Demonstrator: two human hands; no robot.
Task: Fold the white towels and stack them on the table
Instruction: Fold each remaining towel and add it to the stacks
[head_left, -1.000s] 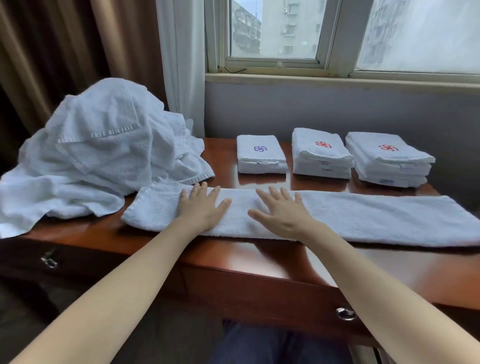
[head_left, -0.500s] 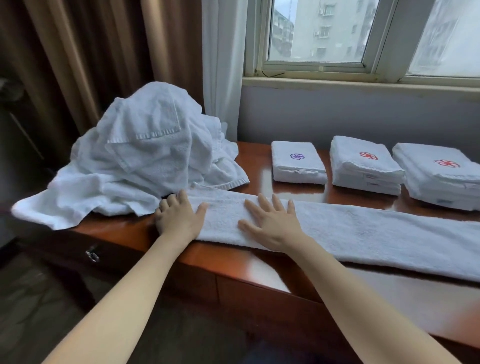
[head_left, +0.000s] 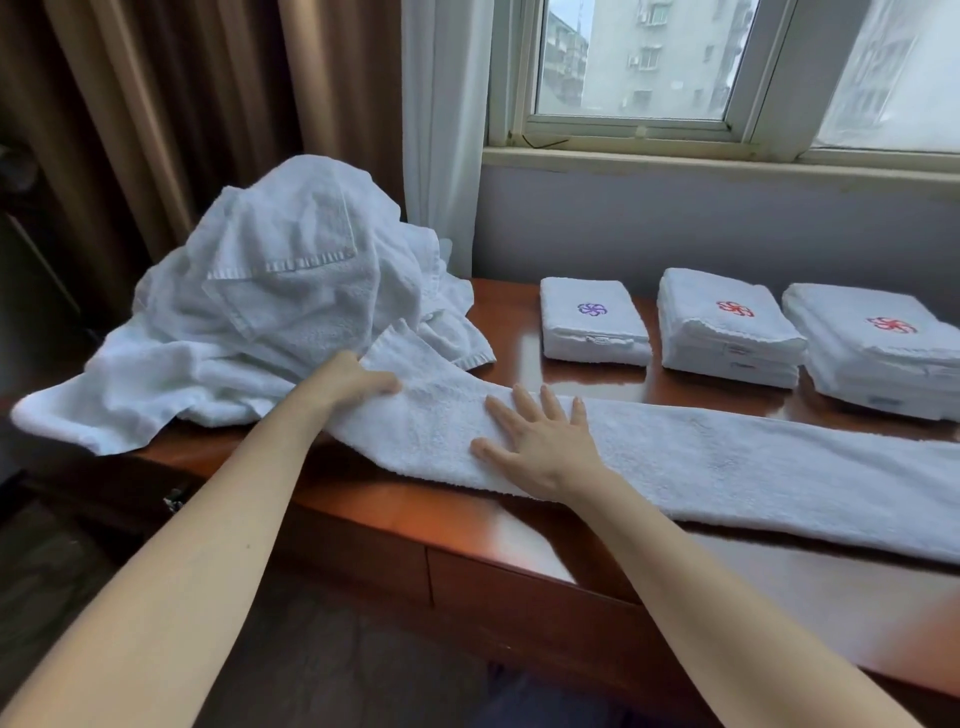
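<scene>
Since half a second ago the left hand (head_left: 348, 376) has gone from lying flat to curling round the left end of the towel (head_left: 727, 467), raising that end a little off the table (head_left: 519, 535). The right hand (head_left: 540, 441) lies flat with fingers spread, pressing the towel near its middle. The towel stretches along the table's front, beside the loose pile (head_left: 270, 312) and in front of three folded stacks (head_left: 727, 327).
</scene>
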